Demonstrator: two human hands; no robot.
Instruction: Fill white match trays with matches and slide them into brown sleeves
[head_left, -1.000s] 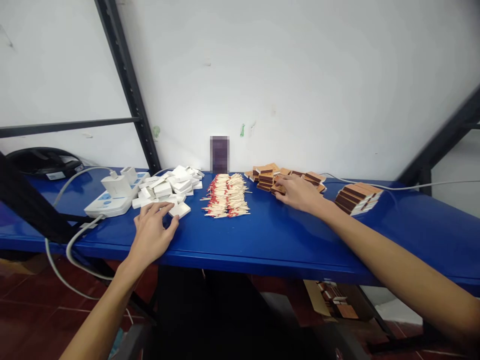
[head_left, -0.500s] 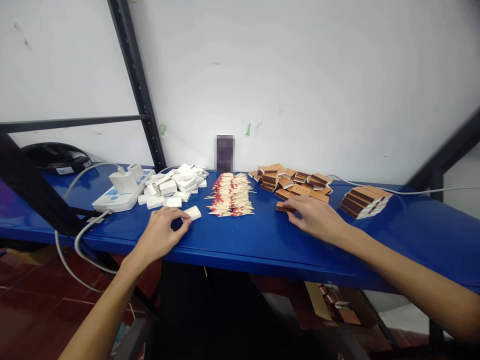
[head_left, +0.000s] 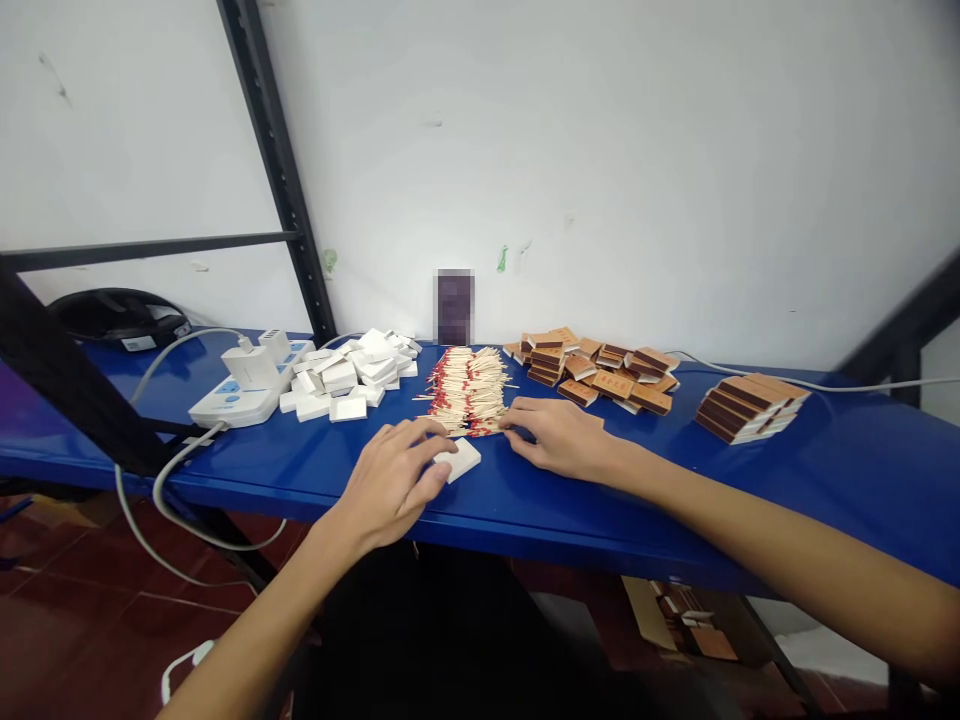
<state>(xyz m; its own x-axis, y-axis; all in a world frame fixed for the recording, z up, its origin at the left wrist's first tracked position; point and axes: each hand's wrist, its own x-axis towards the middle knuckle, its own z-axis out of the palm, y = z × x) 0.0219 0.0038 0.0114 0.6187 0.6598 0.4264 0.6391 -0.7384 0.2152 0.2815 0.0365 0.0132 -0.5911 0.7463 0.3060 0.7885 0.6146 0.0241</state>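
Note:
My left hand (head_left: 390,482) rests on the blue shelf (head_left: 570,500) with bent fingers pressed on a white matchbox tray (head_left: 461,460), just in front of the pile of red-tipped matches (head_left: 466,388). My right hand (head_left: 559,440) lies palm down to the right of that tray, fingers curled, fingertips at the pile's near right corner. The brown sleeve it was dragging is hidden under the palm. A heap of white trays (head_left: 352,375) lies to the left of the matches. Loose brown sleeves (head_left: 600,368) lie to the right.
A white power strip (head_left: 240,392) with a plugged adapter and grey cables sits at the left. A neat stack of brown matchboxes (head_left: 750,405) lies at the right. Black rack posts (head_left: 277,170) frame the shelf. A blurred dark object (head_left: 454,305) leans on the wall.
Both hands have slid inward toward the match pile. The left brought a white tray from the tray heap; the right pulled a brown sleeve away from the sleeve pile.

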